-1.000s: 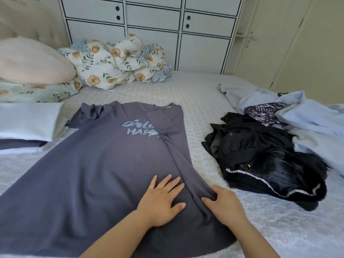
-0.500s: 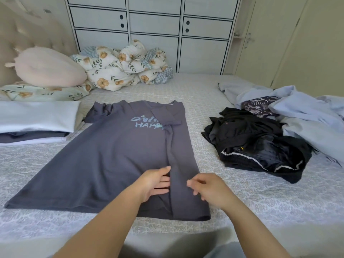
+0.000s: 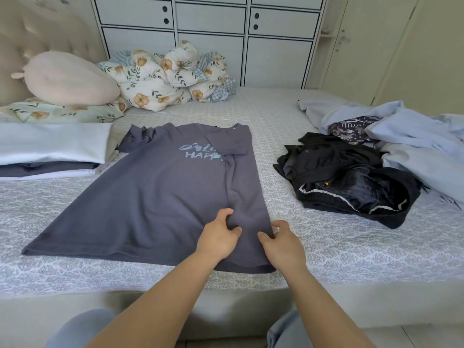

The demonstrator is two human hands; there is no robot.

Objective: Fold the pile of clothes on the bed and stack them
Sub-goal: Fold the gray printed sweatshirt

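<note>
Bedroom, patterned grey-white bed cover. Slate-grey cotton T-shirt with pale blue lettering lies flat mid-bed, right side folded inward. Left hand and right hand both pinch folded panel near hem. Fabric looks light, limp, likely creases easily; best gripped at hem and shoulder.

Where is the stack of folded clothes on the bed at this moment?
In the head view, the stack of folded clothes lies at the left edge of the bed, just left of the grey T-shirt and in front of the floral pillow.
</note>
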